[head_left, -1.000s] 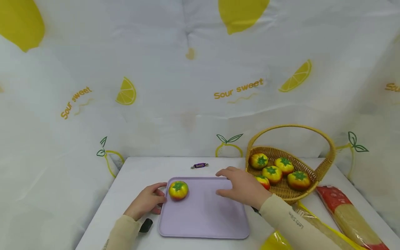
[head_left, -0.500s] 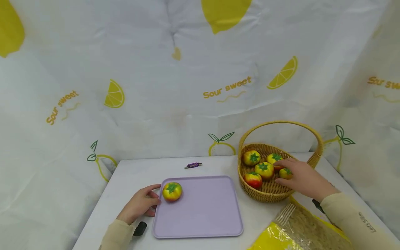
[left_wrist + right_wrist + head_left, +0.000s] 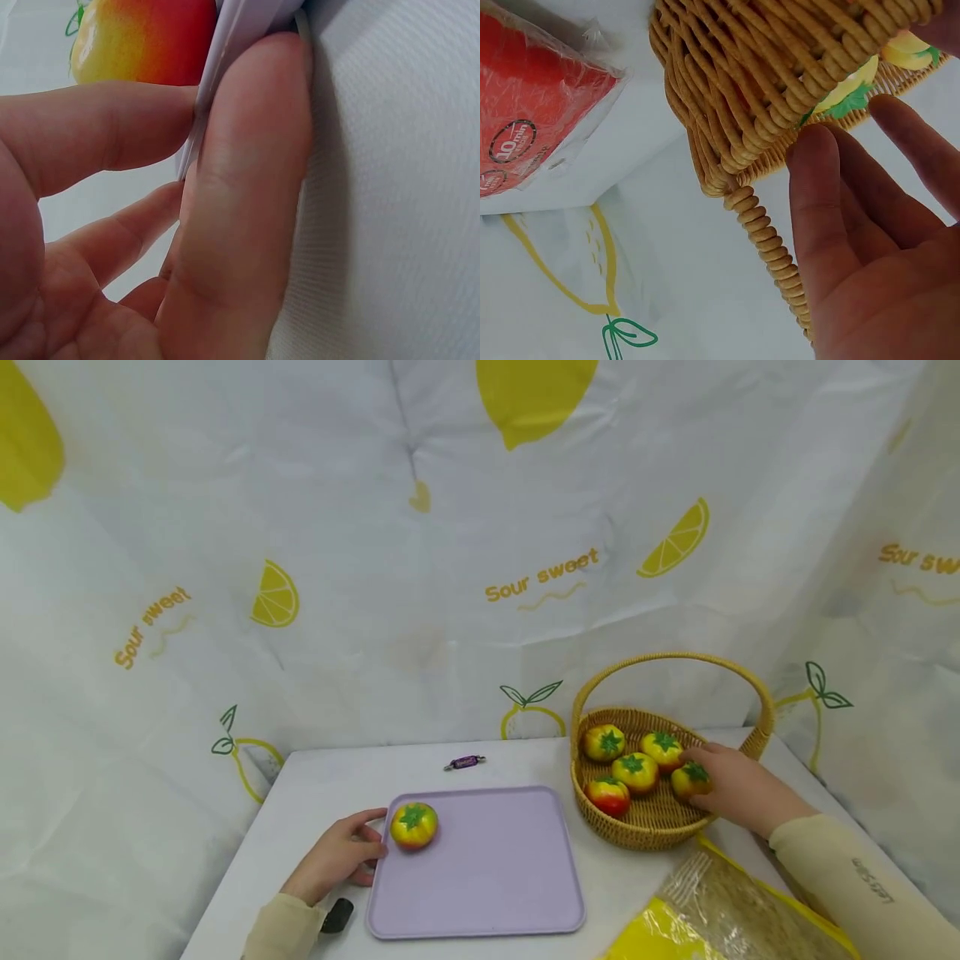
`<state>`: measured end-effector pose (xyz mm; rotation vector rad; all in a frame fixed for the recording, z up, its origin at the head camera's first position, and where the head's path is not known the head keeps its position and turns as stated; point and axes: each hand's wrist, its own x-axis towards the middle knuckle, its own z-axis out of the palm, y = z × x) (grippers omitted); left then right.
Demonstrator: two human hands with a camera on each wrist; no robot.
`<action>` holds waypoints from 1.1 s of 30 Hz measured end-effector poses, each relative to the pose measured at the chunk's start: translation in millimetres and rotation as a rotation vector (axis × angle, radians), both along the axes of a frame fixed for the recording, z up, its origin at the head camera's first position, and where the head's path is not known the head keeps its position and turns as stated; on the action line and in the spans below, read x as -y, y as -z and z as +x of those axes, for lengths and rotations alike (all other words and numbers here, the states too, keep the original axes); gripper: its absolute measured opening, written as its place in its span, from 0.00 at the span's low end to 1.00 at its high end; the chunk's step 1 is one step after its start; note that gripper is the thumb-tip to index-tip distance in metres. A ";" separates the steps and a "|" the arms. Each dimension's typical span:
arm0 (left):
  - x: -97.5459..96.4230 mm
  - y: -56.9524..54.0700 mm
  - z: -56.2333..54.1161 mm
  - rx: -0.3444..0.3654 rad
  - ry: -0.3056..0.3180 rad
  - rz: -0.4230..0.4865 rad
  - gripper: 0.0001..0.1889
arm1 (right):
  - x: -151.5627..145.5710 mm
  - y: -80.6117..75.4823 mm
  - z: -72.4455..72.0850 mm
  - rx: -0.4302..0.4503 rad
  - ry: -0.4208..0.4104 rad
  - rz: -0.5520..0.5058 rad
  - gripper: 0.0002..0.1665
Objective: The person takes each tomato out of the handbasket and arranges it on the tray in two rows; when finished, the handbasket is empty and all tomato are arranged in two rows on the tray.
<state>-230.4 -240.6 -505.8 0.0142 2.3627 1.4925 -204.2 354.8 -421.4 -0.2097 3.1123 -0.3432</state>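
Yellow-and-red fruit (image 3: 687, 782), green star-shaped top, lies at the right side of the wicker basket (image 3: 651, 840), which stands toward the back right corner of the worktop (image 3: 315, 781). Right hand (image 3: 741, 789) reaches over the basket's right rim, thumb and fingers to either side of that fruit; whether they press on it, cannot tell, even from the wrist view. Left hand (image 3: 337, 853) is clamped on the left edge of the lilac tray (image 3: 487, 881). Risks, as judged: round, smooth-looking skin could slip from a shallow pinch; a sideways pull could knock the four other fruits (image 3: 633, 773), bunched to its left; a low lift could snag the rim and tip the basket. Raising the tray edge might roll the lone fruit (image 3: 413, 827) in its back left corner. In the way: the arched handle (image 3: 675, 657), its right foot close behind the hand. Also about: purple-wrapped sweet (image 3: 465, 762) near the worktop's back edge; yellow packet (image 3: 723, 914) at front right; red packet (image 3: 536, 105), apart from the basket, wrist view only.
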 end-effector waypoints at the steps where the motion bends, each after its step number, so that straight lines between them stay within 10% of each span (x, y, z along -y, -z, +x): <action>1: 0.0 0.6 0.7 0.002 0.004 0.000 0.38 | -0.5 1.3 -0.8 0.003 0.001 0.010 0.40; 33: -2.4 -4.4 4.1 -0.013 -0.003 -0.005 0.38 | -0.7 10.3 -9.0 0.000 -0.016 0.062 0.32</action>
